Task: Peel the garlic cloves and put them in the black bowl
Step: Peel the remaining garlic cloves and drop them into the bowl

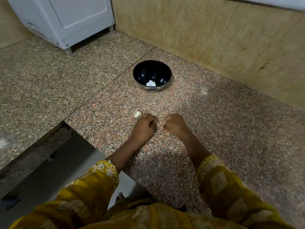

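Two hands rested low on a speckled granite surface, knuckles up and just apart. The left hand had its grip curled in, fingertips tucked under; whether it held a clove could not be told. The right hand showed the same curled grip, its contents likewise hidden. A garlic bulb, still in its skin, lay just beside the left hand's knuckles on its far left side.

The black bowl stood well beyond the hands, near the beige stone wall but clear of it, with a few white pieces at its bottom; peeled cloves or skin could not be told apart. Bare granite lay between hands and bowl, and wide to the right.

To the left, a seam ran diagonally across the stone, and the surface's edge stepped in close to the left forearm, dropping to a grey lower level. A white appliance stood on short feet in the far left corner; small marks at its lower corner were too small to read. Yellow embroidered sleeves covered both forearms.
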